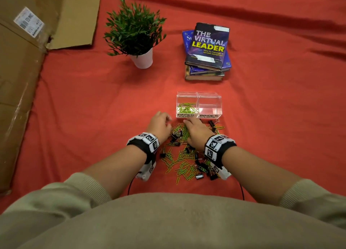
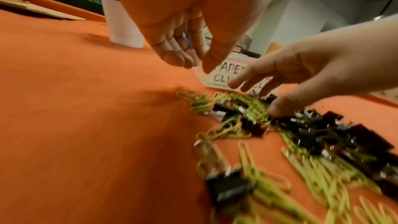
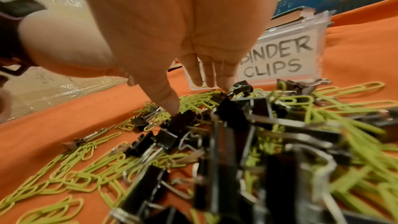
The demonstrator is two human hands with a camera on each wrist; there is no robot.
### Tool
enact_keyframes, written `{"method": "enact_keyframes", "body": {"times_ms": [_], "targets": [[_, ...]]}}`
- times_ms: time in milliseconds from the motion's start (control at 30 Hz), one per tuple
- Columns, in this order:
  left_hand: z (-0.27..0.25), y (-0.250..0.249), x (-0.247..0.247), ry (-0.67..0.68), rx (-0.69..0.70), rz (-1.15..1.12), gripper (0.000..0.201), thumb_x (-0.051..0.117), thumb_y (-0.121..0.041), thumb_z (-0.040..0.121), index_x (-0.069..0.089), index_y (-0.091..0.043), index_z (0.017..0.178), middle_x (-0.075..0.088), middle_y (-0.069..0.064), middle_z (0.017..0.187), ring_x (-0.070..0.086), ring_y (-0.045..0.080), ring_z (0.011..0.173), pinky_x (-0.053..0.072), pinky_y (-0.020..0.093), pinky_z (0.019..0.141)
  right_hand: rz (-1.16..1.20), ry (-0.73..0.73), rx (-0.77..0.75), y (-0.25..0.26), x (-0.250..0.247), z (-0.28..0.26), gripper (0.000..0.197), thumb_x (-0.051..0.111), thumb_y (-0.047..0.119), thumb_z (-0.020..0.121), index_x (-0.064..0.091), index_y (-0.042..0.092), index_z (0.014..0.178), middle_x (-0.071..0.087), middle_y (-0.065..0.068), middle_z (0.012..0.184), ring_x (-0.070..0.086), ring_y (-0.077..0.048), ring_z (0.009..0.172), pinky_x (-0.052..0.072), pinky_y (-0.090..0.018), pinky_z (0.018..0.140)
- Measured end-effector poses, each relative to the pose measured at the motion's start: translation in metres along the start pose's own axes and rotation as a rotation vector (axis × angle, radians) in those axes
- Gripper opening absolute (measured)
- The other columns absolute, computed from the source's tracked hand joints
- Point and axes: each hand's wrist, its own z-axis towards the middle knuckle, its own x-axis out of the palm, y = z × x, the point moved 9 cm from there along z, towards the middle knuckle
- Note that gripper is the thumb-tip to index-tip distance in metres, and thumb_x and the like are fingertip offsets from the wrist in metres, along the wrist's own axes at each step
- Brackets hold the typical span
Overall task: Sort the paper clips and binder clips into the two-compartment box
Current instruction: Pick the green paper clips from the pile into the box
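Observation:
A mixed pile of green paper clips (image 1: 184, 159) and black binder clips (image 1: 200, 164) lies on the red cloth in front of the clear two-compartment box (image 1: 198, 99). The compartment labelled for paper clips holds several green clips (image 1: 187, 108); the binder-clip side (image 3: 277, 60) looks empty. My right hand (image 1: 189, 126) reaches onto the pile's far end with straight fingers (image 3: 210, 76); its thumb (image 3: 170, 106) touches a black binder clip (image 3: 183, 120). My left hand (image 1: 167, 122) hovers left of the pile, fingers (image 2: 178, 58) loosely curled, holding nothing I can see.
A potted plant (image 1: 138, 33) and a stack of books (image 1: 207, 50) stand beyond the box. Flattened cardboard (image 1: 24, 61) covers the left side. Red cloth (image 1: 93, 117) stretches to the left and right of the pile.

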Motion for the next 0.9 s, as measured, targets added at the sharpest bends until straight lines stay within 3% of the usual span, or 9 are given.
{"method": "enact_keyframes", "body": {"times_ms": [133,267,433,567,700,800,900], "targets": [[-0.011,0.025,0.021,0.142,-0.035,0.123,0.045,0.064,-0.019,0.084,0.053,-0.016,0.127,0.050,0.004,0.115,0.049,0.022,0.113,0.042,0.036,0.103,-0.083,0.048,0.044,0.003,0.009,0.007,0.079,0.065,0.026,0.080,0.023,0.008,0.145,0.032,-0.011,0.142,0.033,-0.027,0.132,0.035,-0.041,0.111],[-0.012,0.016,0.031,0.198,0.008,0.175,0.055,0.059,-0.015,0.087,0.043,-0.019,0.140,0.046,0.005,0.117,0.045,0.023,0.117,0.040,0.035,0.104,-0.009,0.068,0.026,0.004,0.012,0.007,0.062,0.061,0.016,0.083,0.036,0.007,0.139,0.041,-0.008,0.129,0.040,-0.025,0.121,0.037,-0.037,0.107],[-0.011,0.009,0.037,0.267,0.053,0.222,0.053,0.055,-0.006,0.086,0.049,-0.023,0.136,0.043,0.002,0.104,0.046,0.023,0.106,0.044,0.035,0.094,0.069,0.061,0.063,-0.002,0.013,0.002,0.031,0.056,0.016,0.088,0.055,0.008,0.118,0.051,-0.008,0.119,0.043,-0.024,0.114,0.038,-0.035,0.101],[-0.009,0.009,0.032,0.250,0.019,0.212,0.039,0.049,-0.015,0.089,0.054,-0.018,0.128,0.051,0.006,0.116,0.051,0.027,0.113,0.043,0.040,0.100,0.093,0.115,0.059,-0.004,0.013,-0.001,0.025,0.055,0.017,0.089,0.059,0.008,0.111,0.055,-0.008,0.115,0.046,-0.025,0.112,0.040,-0.034,0.097],[0.000,0.001,0.025,0.161,-0.004,0.185,0.029,0.051,-0.023,0.094,0.056,-0.009,0.119,0.058,0.010,0.118,0.055,0.027,0.111,0.043,0.037,0.098,0.154,0.125,0.097,-0.009,0.000,-0.002,0.017,0.056,0.015,0.089,0.062,0.008,0.103,0.062,-0.007,0.106,0.054,-0.017,0.086,0.042,-0.025,0.074],[0.005,-0.005,0.027,0.155,-0.024,0.191,0.030,0.058,-0.031,0.091,0.059,-0.009,0.112,0.060,0.011,0.114,0.057,0.027,0.106,0.045,0.036,0.092,0.287,0.143,0.152,-0.015,-0.016,-0.003,0.014,0.061,0.019,0.089,0.065,0.011,0.099,0.067,-0.003,0.096,0.054,-0.007,0.066,0.042,-0.017,0.058],[0.007,-0.011,0.031,0.155,-0.025,0.232,0.037,0.064,-0.038,0.087,0.060,-0.010,0.111,0.059,0.009,0.112,0.058,0.026,0.103,0.048,0.035,0.086,0.416,0.119,0.198,-0.022,-0.045,0.001,0.012,0.061,0.019,0.089,0.067,0.012,0.097,0.066,0.001,0.082,0.053,-0.002,0.056,0.037,-0.012,0.045]]}}
